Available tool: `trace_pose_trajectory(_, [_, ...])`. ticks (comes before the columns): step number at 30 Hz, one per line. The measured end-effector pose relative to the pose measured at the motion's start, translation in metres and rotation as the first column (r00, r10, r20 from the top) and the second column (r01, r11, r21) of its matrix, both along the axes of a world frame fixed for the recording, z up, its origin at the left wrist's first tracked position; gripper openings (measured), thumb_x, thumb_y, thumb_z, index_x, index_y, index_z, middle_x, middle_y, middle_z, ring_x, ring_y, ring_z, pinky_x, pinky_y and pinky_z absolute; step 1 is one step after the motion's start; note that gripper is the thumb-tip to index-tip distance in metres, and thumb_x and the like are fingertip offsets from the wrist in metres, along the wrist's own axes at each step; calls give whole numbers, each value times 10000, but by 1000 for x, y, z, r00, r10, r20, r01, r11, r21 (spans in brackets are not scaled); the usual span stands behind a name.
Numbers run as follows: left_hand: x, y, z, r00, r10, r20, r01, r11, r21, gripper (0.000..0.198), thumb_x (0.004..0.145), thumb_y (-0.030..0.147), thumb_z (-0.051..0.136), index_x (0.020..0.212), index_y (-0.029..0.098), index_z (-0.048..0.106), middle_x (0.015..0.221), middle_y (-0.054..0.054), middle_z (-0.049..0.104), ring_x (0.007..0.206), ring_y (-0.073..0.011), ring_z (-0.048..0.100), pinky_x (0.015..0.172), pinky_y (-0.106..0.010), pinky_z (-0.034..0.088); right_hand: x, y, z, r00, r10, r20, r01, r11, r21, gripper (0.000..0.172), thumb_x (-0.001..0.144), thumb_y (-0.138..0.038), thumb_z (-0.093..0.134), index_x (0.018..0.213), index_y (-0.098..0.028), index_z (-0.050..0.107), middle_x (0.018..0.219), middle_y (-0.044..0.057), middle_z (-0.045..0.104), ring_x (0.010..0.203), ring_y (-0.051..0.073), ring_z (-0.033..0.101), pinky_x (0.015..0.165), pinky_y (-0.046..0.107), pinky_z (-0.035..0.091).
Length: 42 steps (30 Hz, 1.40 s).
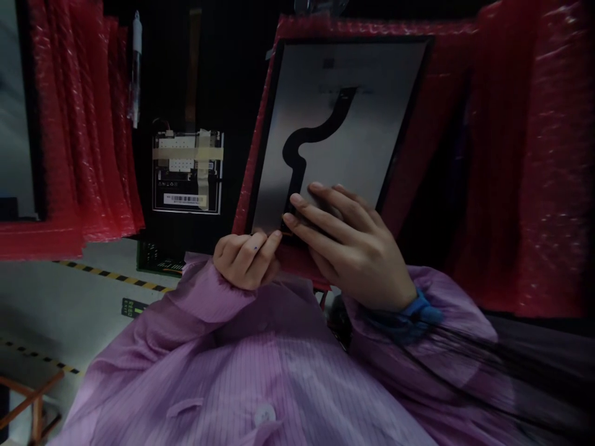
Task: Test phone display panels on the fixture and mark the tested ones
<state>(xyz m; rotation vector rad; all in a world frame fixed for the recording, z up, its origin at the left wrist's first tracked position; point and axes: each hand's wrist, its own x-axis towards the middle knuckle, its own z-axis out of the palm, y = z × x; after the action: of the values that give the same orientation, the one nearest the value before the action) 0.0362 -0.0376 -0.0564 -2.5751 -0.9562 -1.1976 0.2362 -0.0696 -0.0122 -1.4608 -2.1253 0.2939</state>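
A grey display panel (367,124) with a black flex cable (307,142) curving down its back lies tilted on a red bubble-wrap sheet (446,99). My left hand (246,257) is curled at the panel's lower left corner, its fingers pinched at the bottom edge. My right hand (353,244) lies over the panel's lower edge, fingers stretched out and pressing on the lower end of the flex cable. Both arms wear purple striped sleeves, and a blue cuff shows at the right wrist.
Stacks of red bubble-wrap bags (83,124) stand at the left and more red bubble wrap (534,155) at the right. A small circuit board (188,173) with tape and a barcode label sits on the dark surface. A pen (136,68) hangs nearby. Floor tape (111,275) runs below.
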Motion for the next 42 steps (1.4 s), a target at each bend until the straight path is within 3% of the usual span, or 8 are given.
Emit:
trace_pose_trajectory(7, [-6,-2,3,999,-32,-9,32,998,-53,343,894,169,564,1202,194,713,894,-49,723,777,-166,662,773,-308,492,1,-3,-1,1000,21,2,-21,999,37,406,972,-141,567,1345,-260,677,1421,44,643,1395,321,555,1156,545,508])
trace_pose_trajectory(10, [-9,-4,7,994,-41,-102,33,996,-85,353,909,177,574,1232,216,709,934,-56,728,818,-166,671,805,-305,502,4,-2,-2,999,13,-53,-15,999,-28,481,984,-144,520,1430,-300,607,1444,20,628,1414,303,537,1150,541,504])
trace_pose_trajectory(14, [-8,-2,8,994,-30,-106,29,999,-19,332,927,179,549,1196,236,733,906,-52,718,800,-162,656,800,-301,502,5,-1,-2,996,5,-87,-14,995,-104,539,985,-148,498,1492,-325,542,1464,15,612,1443,301,502,1163,559,479])
trace_pose_trajectory(20, [-3,1,2,999,-16,-40,17,999,39,325,905,161,541,1156,169,747,857,-65,706,768,-163,642,780,-300,491,3,-1,-5,999,5,-46,-7,999,-41,502,982,-155,519,1454,-313,584,1446,10,628,1419,292,530,1168,551,476])
trace_pose_trajectory(26, [-4,2,2,998,8,-63,-4,998,58,356,909,178,511,1174,208,748,863,-59,729,750,-166,660,778,-309,494,-1,-1,-8,1000,2,16,-2,1000,16,496,970,-155,541,1439,-304,601,1418,8,650,1380,279,568,1152,531,496])
trace_pose_trajectory(34, [-2,3,8,998,-34,-59,33,999,-16,328,926,164,507,1175,151,719,878,-75,747,763,-171,668,767,-322,462,-2,1,-7,997,9,76,-13,998,53,465,973,-158,539,1410,-291,628,1412,10,655,1359,273,584,1128,510,512])
trace_pose_trajectory(42, [0,1,15,997,1,-79,-3,1000,-26,294,975,187,473,1095,136,736,889,-92,728,781,-181,645,768,-333,431,2,7,-10,994,9,-111,-12,1000,-23,360,1004,-229,509,1308,-274,696,1365,40,690,1358,270,577,1098,513,544])
